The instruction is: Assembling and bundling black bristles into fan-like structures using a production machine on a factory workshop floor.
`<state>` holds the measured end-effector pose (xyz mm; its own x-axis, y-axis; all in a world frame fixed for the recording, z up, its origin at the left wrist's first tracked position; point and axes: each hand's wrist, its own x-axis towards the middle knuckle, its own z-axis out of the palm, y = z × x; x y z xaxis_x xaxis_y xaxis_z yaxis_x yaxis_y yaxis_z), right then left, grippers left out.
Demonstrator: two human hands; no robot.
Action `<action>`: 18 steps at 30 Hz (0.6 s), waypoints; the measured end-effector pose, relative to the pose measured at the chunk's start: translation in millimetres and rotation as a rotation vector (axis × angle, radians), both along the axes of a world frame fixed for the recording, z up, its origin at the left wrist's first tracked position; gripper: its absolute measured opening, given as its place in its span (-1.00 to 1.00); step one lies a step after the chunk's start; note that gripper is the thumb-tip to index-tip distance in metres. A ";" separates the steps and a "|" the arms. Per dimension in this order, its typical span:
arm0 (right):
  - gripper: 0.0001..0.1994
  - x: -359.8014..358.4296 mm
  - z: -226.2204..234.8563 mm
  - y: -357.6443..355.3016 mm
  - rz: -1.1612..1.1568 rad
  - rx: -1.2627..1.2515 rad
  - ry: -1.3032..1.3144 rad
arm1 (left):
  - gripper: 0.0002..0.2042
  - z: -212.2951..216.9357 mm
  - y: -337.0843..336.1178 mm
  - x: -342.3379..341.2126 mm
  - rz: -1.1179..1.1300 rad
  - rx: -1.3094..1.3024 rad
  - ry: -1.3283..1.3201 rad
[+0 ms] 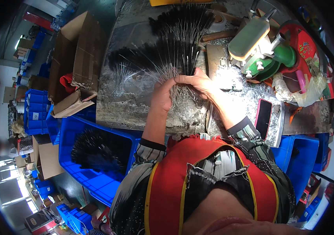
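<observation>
My left hand [162, 94] is curled round the wire stems of a bunch of thin black-bristled wire brushes [169, 71]. From the other side my right hand [198, 82] closes on the same bunch, and the two hands meet at the front. Stem ends poke out below my fingers, while the black bristles fan out away from me. A separate heap of the same brushes [180, 19] lies farther back on the worktable [135, 111]. To the left is a smaller cluster of brushes [122, 62], its wire stems pointing toward me.
A green bench machine [284, 56] with a lit lamp stands at the right, beside a red container [306, 43]. Nearer me lies a phone [263, 117]. An open cardboard box [73, 55] is left of the table. Below it, a blue bin [92, 184] holds black brushes.
</observation>
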<state>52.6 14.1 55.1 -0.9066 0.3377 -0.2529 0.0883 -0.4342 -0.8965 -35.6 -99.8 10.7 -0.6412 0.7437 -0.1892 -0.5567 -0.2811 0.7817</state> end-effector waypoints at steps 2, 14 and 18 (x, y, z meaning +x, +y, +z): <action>-0.75 -5.7 -15.2 2.7 0.022 -0.059 0.076 | -0.70 4.8 -2.5 1.4 0.002 -0.001 0.012; -0.81 3.8 -4.0 -3.5 -0.138 0.109 -0.016 | -0.69 14.2 -4.4 -0.9 -0.050 -0.069 -0.010; -0.78 10.8 4.7 -2.1 -0.259 0.272 -0.138 | -0.71 24.5 -11.6 -6.2 -0.058 -0.084 0.066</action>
